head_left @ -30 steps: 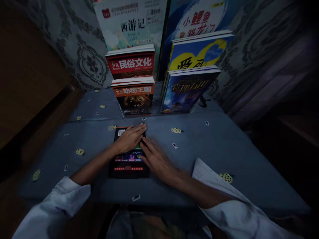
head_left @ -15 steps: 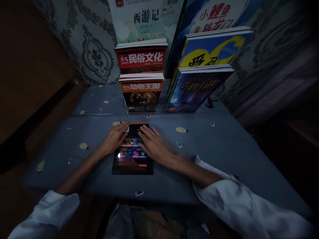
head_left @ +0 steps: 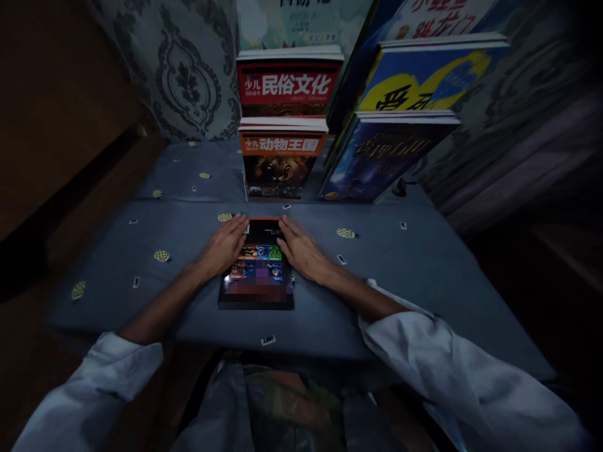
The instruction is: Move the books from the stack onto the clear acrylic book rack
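A dark book [head_left: 264, 231] lies flat on the table, with rows of small coloured pictures on its upward cover and a thin orange edge at its far end. My left hand [head_left: 228, 243] rests along the book's left edge, fingers stretched forward over its far corner. Along the right edge lies my right hand [head_left: 304, 248], its fingers also stretched out and touching the cover's side. Neither hand is closed round the book. Part of the near cover is blurred by pixel blocks.
Behind the book stand two rows of upright books: an orange lion book [head_left: 281, 166] and a red one [head_left: 289, 85] at left, a dark blue book [head_left: 389, 157] and a blue-yellow one [head_left: 436, 72] at right. A blue patterned cloth [head_left: 400, 276] covers the table.
My right hand has shifted from on top of the cover out to the book's right edge, uncovering more pictures. My left hand stays at the left edge. The camera view has shifted slightly.
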Demonstrator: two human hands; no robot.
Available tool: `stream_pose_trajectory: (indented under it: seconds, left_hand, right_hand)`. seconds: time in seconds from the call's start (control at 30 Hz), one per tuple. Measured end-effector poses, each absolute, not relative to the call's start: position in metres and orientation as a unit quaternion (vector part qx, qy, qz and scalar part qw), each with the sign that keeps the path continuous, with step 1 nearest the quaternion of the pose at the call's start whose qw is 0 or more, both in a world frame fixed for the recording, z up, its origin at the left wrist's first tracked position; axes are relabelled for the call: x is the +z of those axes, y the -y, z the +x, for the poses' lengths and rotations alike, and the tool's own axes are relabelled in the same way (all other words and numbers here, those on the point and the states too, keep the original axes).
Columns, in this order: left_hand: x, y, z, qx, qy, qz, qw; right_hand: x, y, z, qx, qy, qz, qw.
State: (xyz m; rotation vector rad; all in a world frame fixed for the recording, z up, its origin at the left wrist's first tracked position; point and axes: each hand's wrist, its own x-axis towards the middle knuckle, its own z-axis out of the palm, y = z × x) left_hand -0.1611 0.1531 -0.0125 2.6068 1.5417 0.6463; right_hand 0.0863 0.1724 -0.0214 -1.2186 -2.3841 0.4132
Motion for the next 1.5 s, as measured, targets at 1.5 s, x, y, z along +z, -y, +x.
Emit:
stream_pose_trajectory:
  seconds: [1.5]
  left_hand:
    - [0.014,-0.055,-0.212,0.157,-0.433,0.876,0.141]
  right_hand:
    - [-0.018,0.000,0.121,0.092,0.908,-0.338,0.231]
